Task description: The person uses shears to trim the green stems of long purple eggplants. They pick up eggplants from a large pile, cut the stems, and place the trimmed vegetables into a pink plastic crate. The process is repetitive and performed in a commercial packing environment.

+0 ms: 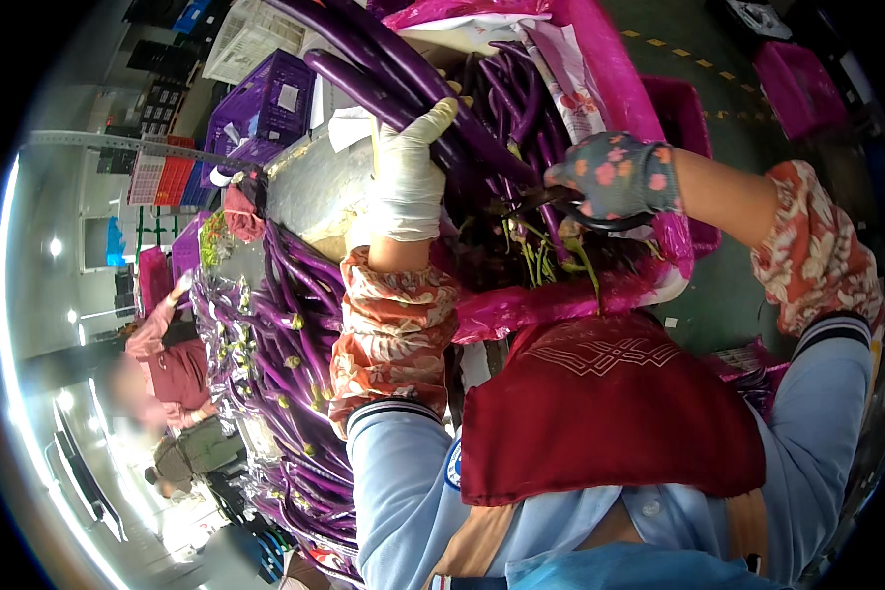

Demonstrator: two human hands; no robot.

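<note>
My left hand (413,166), in a pale glove, is closed around several long purple eggplants (383,63), which slant from the top left down over a crate (678,265) lined with pink plastic. My right hand (612,177), in a grey flowered glove, grips dark-handled scissors (605,220) close to the stem ends of the held eggplants. The blades are partly hidden, so their opening is unclear. Inside the crate lie more eggplants (512,96), with green stems (538,262) near its lower side.
Left of my left arm, a long heap of eggplants (295,354) covers a work surface, partly in clear plastic. Purple crates (265,103) stand at the upper left. A co-worker (181,369) is beyond the heap. Another pink crate (796,88) sits at the upper right.
</note>
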